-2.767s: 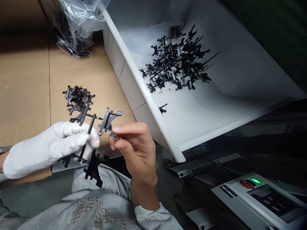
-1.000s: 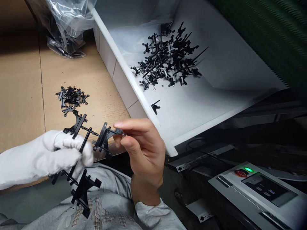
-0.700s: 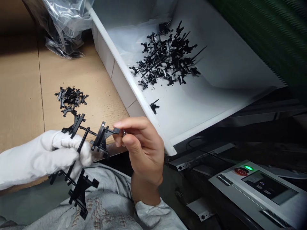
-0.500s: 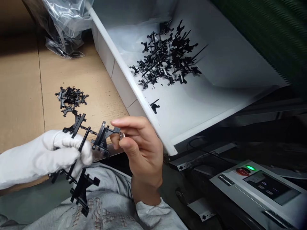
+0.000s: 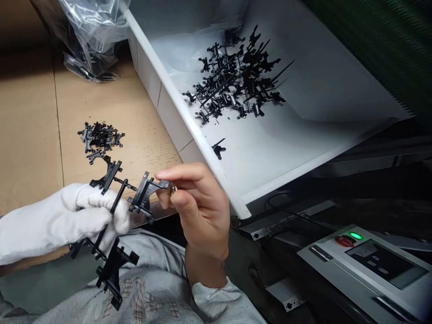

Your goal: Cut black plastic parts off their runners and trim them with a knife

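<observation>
My left hand [image 5: 77, 216], in a white glove, is closed around the central stem of a black plastic sprue [image 5: 119, 196] with several bracket-shaped parts branching off. My bare right hand [image 5: 199, 209] is at the upper right part [image 5: 144, 195], its thumb and curled fingers around that part's outer end. A small shiny metallic thing [image 5: 173, 188] shows between thumb and fingers; I cannot tell what it is. The lower part [image 5: 114, 272] of the sprue hangs in front of a grey sweatshirt. Left of the bin lies a small pile of loose black parts [image 5: 99, 136] on the brown tabletop [image 5: 30, 135].
A white bin [image 5: 270, 153] at the upper right holds a heap of black sprues [image 5: 236, 81], with one piece apart near its left wall. A clear plastic bag [image 5: 94, 31] stands at the back left. A control box [image 5: 367, 270] with screen and red button is at lower right.
The lower end of the sprue has tilted slightly down and left. My right hand stays at the same part, with its thumb shifted a little.
</observation>
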Tool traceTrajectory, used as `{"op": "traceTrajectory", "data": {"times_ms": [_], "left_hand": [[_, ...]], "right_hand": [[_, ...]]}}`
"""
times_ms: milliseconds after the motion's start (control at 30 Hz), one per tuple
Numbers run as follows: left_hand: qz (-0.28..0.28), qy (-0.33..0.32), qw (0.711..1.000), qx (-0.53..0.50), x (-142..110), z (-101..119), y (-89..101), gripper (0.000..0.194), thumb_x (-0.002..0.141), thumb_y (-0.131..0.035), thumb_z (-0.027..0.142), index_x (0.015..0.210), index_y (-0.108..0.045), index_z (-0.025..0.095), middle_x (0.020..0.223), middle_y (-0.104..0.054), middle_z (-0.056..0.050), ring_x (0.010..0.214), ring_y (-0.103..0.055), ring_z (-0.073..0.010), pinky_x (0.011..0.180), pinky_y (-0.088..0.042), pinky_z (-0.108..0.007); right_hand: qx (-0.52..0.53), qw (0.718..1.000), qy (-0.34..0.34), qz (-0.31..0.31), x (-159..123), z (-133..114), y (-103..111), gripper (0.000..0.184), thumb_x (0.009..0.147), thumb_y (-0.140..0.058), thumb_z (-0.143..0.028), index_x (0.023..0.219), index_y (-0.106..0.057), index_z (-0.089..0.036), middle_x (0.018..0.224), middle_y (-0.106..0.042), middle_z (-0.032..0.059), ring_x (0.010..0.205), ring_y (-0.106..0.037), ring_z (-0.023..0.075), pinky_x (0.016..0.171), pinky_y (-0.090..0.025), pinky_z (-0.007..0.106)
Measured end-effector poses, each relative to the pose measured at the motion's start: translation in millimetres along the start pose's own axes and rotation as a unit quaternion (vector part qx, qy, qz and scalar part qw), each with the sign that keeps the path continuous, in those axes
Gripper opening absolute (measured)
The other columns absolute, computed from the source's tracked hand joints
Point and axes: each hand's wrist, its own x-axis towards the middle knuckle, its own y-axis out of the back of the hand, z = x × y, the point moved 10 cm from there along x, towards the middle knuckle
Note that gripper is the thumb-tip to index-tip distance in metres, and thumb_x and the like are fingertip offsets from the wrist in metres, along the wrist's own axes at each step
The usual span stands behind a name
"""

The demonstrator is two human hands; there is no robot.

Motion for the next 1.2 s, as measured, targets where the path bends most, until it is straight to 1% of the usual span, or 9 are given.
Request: {"op": "traceTrajectory", "data": {"times_ms": [67,167,267,433,633,833,933,1067,1200], "left_hand": [[-0.004,0.007,1.0,0.0,1,2,-0.3,0.049,0.1,-0.066,0.07,0.09,-0.08,0.024,0.063,-0.063,0.003,0.052,-0.046,-0.0094,0.046,-0.037,-0.017],[-0.007,0.011,1.0,-0.002,2,4,-1.1,0.051,0.098,-0.067,0.071,0.086,-0.078,0.023,0.063,-0.063,0.002,0.052,-0.045,-0.0096,0.045,-0.038,-0.017],[-0.007,0.017,1.0,0.001,2,2,-1.8,0.051,0.098,-0.067,0.071,0.086,-0.077,0.023,0.064,-0.064,0.003,0.053,-0.046,-0.009,0.047,-0.038,-0.016],[-0.002,0.011,1.0,-0.013,1,-1,-2.0,0.049,0.099,-0.067,0.071,0.087,-0.078,0.025,0.063,-0.062,0.004,0.053,-0.043,-0.0083,0.047,-0.034,-0.016],[-0.032,0.042,0.998,-0.016,3,-1,-8.5,0.055,0.098,-0.065,0.074,0.081,-0.073,0.023,0.06,-0.059,0.004,0.051,-0.042,-0.0099,0.044,-0.035,-0.02],[-0.042,0.04,0.998,-0.034,3,0,-10.3,0.051,0.098,-0.067,0.072,0.083,-0.074,0.023,0.061,-0.057,0.005,0.051,-0.039,-0.009,0.045,-0.035,-0.02],[-0.039,0.035,0.998,-0.03,3,0,-8.7,0.052,0.098,-0.067,0.074,0.084,-0.075,0.024,0.061,-0.058,0.006,0.051,-0.039,-0.0091,0.045,-0.034,-0.02],[-0.042,0.039,0.998,-0.029,2,-1,-8.3,0.051,0.098,-0.066,0.072,0.083,-0.074,0.024,0.062,-0.06,0.004,0.051,-0.041,-0.0099,0.044,-0.035,-0.021],[-0.045,0.042,0.998,-0.025,0,-4,-7.3,0.05,0.098,-0.065,0.072,0.087,-0.075,0.024,0.062,-0.06,0.003,0.051,-0.04,-0.0108,0.045,-0.034,-0.022]], "right_hand": [[0.007,1.0,-0.007,0.0,-1,0,0,0.016,0.109,-0.07,-0.032,0.124,-0.075,-0.027,0.112,-0.083,0.007,0.096,-0.082,0.0204,0.081,-0.07,0.034],[0.014,1.0,-0.022,0.007,-2,1,0,0.015,0.109,-0.071,-0.03,0.123,-0.075,-0.027,0.114,-0.082,0.007,0.103,-0.083,0.0221,0.09,-0.072,0.038],[0.024,1.0,-0.017,0.007,-2,0,-2,0.014,0.109,-0.07,-0.026,0.122,-0.075,-0.027,0.114,-0.082,0.0068,0.106,-0.083,0.0221,0.095,-0.072,0.039],[0.046,0.999,-0.003,-0.004,-1,-1,-3,0.018,0.109,-0.068,-0.018,0.122,-0.076,-0.026,0.11,-0.082,0.0057,0.1,-0.083,0.019,0.089,-0.072,0.034],[0.047,0.999,-0.024,-0.007,0,3,-1,0.011,0.109,-0.069,-0.024,0.116,-0.077,-0.026,0.105,-0.082,0.0047,0.095,-0.082,0.0179,0.083,-0.071,0.031],[0.039,0.999,-0.007,0.004,-1,-2,0,0.014,0.11,-0.069,-0.022,0.118,-0.078,-0.027,0.106,-0.082,0.0042,0.1,-0.082,0.0174,0.089,-0.07,0.031],[0.031,0.999,-0.01,0.007,-2,-3,-2,0.012,0.11,-0.07,-0.026,0.118,-0.077,-0.027,0.109,-0.082,0.0051,0.103,-0.083,0.0195,0.091,-0.072,0.034],[0.005,1.0,-0.017,0.021,-3,-4,-1,0.011,0.108,-0.072,-0.033,0.116,-0.075,-0.026,0.108,-0.083,0.006,0.097,-0.084,0.0203,0.087,-0.073,0.034],[0.008,0.999,-0.016,0.027,-3,-5,-1,0.008,0.108,-0.072,-0.028,0.116,-0.076,-0.026,0.108,-0.083,0.005,0.099,-0.084,0.0193,0.089,-0.072,0.033]]}}
